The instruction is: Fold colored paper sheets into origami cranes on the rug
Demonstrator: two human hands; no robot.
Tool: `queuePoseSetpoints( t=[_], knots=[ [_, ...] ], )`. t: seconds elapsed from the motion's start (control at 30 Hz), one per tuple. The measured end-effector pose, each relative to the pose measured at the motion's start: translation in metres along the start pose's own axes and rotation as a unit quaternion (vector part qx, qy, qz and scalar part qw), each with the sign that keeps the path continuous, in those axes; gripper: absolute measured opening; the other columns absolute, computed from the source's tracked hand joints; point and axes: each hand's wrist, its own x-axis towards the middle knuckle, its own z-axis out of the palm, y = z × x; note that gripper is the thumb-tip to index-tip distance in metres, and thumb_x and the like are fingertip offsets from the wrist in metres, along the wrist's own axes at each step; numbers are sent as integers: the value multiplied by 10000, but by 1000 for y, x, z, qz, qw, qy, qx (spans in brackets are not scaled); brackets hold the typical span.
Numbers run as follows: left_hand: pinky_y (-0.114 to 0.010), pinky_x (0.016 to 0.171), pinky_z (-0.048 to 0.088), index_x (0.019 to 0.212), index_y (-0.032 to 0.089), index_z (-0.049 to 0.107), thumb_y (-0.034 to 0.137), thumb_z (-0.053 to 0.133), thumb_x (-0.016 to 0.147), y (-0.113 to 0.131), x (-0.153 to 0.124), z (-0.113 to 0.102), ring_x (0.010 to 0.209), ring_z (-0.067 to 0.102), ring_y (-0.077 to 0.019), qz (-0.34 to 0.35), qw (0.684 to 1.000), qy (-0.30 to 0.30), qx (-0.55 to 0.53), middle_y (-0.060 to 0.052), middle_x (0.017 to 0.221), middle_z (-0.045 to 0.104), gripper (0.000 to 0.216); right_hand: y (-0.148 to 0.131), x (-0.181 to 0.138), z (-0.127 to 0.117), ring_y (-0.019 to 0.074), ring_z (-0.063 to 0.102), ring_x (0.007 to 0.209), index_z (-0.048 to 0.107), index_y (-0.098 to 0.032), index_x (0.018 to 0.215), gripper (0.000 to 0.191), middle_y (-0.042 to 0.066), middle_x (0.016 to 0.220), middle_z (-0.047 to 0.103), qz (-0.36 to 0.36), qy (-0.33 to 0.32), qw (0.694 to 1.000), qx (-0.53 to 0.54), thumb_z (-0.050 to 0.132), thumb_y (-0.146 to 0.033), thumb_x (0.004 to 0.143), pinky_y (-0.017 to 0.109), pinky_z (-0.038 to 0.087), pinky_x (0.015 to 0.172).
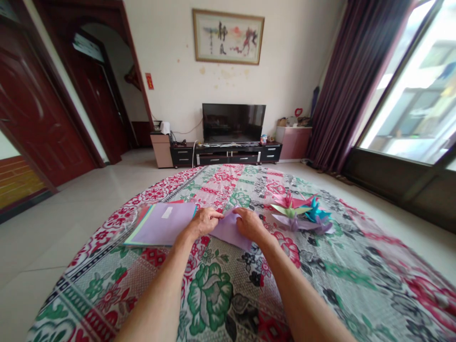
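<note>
A sheet of purple origami paper [230, 232] lies on the cloth in front of me, one corner toward the far side. My left hand [204, 222] is closed at its left edge, thumb and forefinger pinching the paper. On the other side, my right hand [249, 224] is closed with its fingertips on the upper part of the same sheet. To the left, close by my left wrist, is a stack of coloured paper [149, 232] with purple on top and a small white label. Several folded paper cranes [302, 213] in pink, green, blue and purple sit right of my right hand.
A flowered tablecloth [210, 294] covers the round table. Beyond it stand a television [234, 123] on a low black cabinet [228, 156] and a framed picture [228, 36] on the wall. Dark curtains [351, 80] hang beside the window at right; red doors are at left.
</note>
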Motion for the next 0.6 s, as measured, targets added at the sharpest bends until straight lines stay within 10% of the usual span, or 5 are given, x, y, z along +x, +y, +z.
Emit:
queuePoseSetpoints(
  t=[0.3,0.6],
  knots=[
    [-239,777,454,911,240,734,162,488,741,4,1,5,829,611,-169,20,993,-25,111,-51,907,674,309,3,-7,4,169,620,867,543,-181,1172,476,63,1001,670,96,140,980,104,411,-101,722,254,441,783],
    [-233,751,459,955,240,712,180,528,711,19,-1,-4,786,605,-149,13,984,-73,159,-23,873,664,312,2,-2,9,157,589,757,663,-189,973,266,67,869,655,83,110,990,17,459,-236,809,230,394,728]
  ],
)
